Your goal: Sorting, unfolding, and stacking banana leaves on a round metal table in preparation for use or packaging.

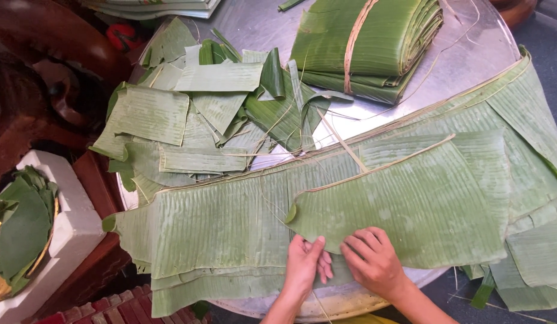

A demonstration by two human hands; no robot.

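Left hand (305, 264): fingers together, flat on near edge of top banana leaf (410, 204).
Right hand (373, 259): fingers slightly spread, pressing same edge.
Top leaf: lay on leaf stack (218, 228) across round metal table (254, 24).
Bundle (368, 45): folded leaves, tan strip tie, far side.
Scraps (200, 114): far left pile.
Hidden: thumbs, not visible.

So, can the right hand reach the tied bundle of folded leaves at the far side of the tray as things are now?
Probably yes, with a long stretch. The right hand rests on the top leaf at the near edge, and the tied bundle lies across the tray. Only flat leaves lie between.
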